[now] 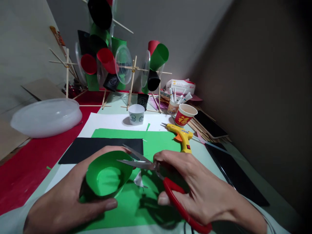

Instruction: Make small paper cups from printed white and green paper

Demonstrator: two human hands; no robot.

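My left hand (68, 198) is wrapped round a green paper cup (107, 177) rolled into a cone, its mouth facing me. My right hand (202, 191) grips red-handled scissors (170, 188) with the blades apart at the cup's right rim. Under both hands lies a green paper sheet (156, 143), with a black sheet (97, 148) beside it and a white sheet (109, 122) beneath.
A yellow glue gun (182, 135) lies right of the green sheet. Behind stand a white cup (136, 113), a red printed cup (184, 114), a cup of markers (173, 104), and a stick frame with paper cups (114, 61). A clear plastic lid (46, 117) sits at left on red paper (29, 165).
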